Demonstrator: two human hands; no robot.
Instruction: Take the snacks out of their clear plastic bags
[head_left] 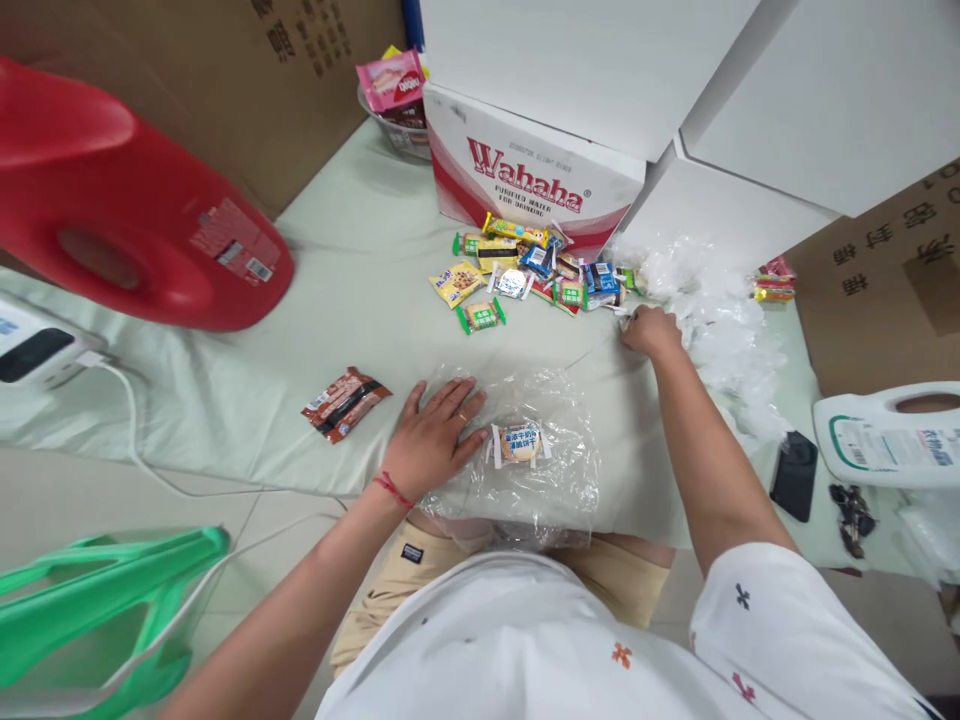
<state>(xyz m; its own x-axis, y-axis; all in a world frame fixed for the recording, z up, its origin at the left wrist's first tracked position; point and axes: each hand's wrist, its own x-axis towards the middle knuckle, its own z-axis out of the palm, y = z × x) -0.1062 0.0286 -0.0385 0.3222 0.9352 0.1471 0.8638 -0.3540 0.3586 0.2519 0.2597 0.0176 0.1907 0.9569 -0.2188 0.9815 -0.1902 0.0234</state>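
Note:
My left hand (437,437) lies flat with fingers spread on the left edge of a clear plastic bag (574,470). A small wrapped biscuit (519,443) with blue print rests at the bag, just right of my thumb; whether it is inside or on top I cannot tell. My right hand (651,330) reaches to the right end of a pile of wrapped snacks (536,262), its fingers curled together. Something pale shows at those fingertips, too small to name. Crumpled clear plastic bags (709,310) lie against that hand's right side. A brown snack packet (346,403) sits left of my left hand.
Behind the pile stands a Wahaha water carton (536,175), beside a bowl of snacks (409,138). A large red jug (135,210) is at left. On the right are a black phone (795,475), keys (853,520) and a white bottle (892,440).

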